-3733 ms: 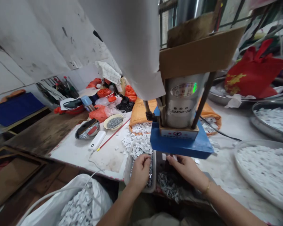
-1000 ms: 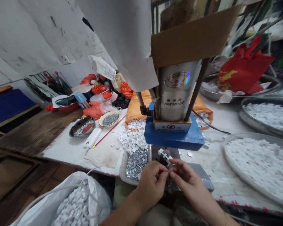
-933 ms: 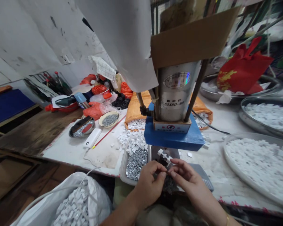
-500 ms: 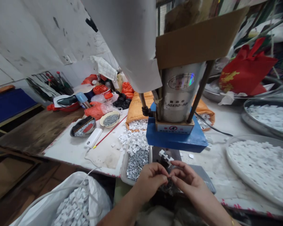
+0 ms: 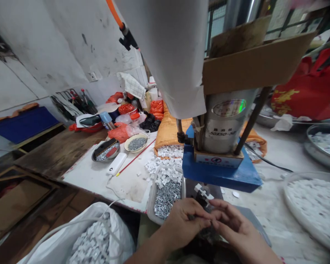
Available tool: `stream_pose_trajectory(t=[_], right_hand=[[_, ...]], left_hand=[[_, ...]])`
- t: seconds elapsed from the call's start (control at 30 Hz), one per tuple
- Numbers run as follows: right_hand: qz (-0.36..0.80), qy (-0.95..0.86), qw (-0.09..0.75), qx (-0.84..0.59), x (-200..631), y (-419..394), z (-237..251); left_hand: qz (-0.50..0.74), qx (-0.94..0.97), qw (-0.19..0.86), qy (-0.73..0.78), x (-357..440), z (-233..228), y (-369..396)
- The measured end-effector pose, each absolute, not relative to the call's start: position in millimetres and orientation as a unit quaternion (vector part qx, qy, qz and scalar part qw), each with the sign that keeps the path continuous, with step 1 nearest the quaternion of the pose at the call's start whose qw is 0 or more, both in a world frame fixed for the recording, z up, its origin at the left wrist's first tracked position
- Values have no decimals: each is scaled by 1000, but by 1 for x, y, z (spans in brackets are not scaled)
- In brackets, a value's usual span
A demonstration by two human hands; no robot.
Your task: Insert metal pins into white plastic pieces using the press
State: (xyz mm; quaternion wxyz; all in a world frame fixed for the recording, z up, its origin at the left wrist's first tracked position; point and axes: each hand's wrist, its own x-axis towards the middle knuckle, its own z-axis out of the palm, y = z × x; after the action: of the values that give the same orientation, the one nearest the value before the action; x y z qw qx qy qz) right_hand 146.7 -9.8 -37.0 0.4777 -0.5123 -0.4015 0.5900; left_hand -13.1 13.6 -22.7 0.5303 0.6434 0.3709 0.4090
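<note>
My left hand (image 5: 183, 223) and my right hand (image 5: 232, 227) meet fingertip to fingertip in front of the blue base of a small press (image 5: 222, 172). Both pinch a small part between them; it is too small to name. Just beyond the fingers, white plastic pieces (image 5: 202, 190) sit on the fixture under the press. A clear tray of small metal pins (image 5: 166, 196) lies to the left of my left hand.
Loose white plastic pieces (image 5: 165, 170) spill from an orange sack (image 5: 167, 130). A round tray of white pieces (image 5: 313, 205) is at right, a white bag of them (image 5: 90, 242) at lower left. Bowls of screws (image 5: 136, 143), a power bank (image 5: 117, 163) and clutter lie farther left.
Earlier my left hand reached into the pin tray and my right hand under the press. Both then drew back and joined; the view has since shifted, hands lower in frame.
</note>
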Motion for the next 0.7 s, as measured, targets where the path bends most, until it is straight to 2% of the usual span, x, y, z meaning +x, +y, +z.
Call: stream_pose_trajectory(t=[0.1, 0.2, 0.3, 0.33, 0.47, 0.7], right_hand=[[618, -377, 465, -509, 143, -8, -36], [591, -387, 470, -528, 142, -6, -36], [534, -410, 484, -559, 143, -5, -38], [517, -419, 484, -569, 144, -5, -39], [484, -449, 462, -592, 146, -6, -42], [483, -472, 421, -606, 152, -8, -42]], left_hand=[[390, 679, 496, 376, -16, -26, 14], [358, 690, 438, 451, -30, -29, 30], [346, 685, 282, 576, -47, -34, 62], [335, 690, 260, 586, -51, -36, 73], [292, 709, 216, 605, -55, -49, 104], [230, 723, 187, 624, -45, -65, 108]])
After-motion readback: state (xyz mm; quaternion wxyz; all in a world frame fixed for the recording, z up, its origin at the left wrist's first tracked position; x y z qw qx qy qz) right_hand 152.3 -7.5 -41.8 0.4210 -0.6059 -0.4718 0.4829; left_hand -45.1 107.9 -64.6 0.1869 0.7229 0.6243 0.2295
